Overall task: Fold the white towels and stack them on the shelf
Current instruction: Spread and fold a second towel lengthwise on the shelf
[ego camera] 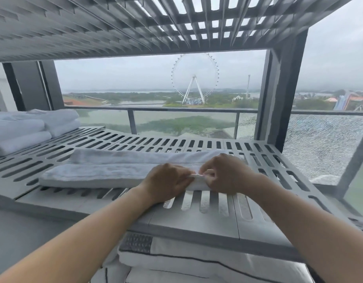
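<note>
With left hand [168,180] and right hand [223,174] pinching, apparently by its corners, the right end of the white towel [98,172] lying along the shelf [197,221] front edge, align both layers before folding.

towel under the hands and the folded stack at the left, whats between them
Only bare slotted shelf between the towel and the folded stack, in the head view.

Soft, even daylight from an overcast sky [329,48] enters from ahead, leaving shadows faint and free of glare. Wide-angle distortion bows the shelf [197,144] edges near the margins; fine detail appears smeared and slightly blurred throughout.
</note>
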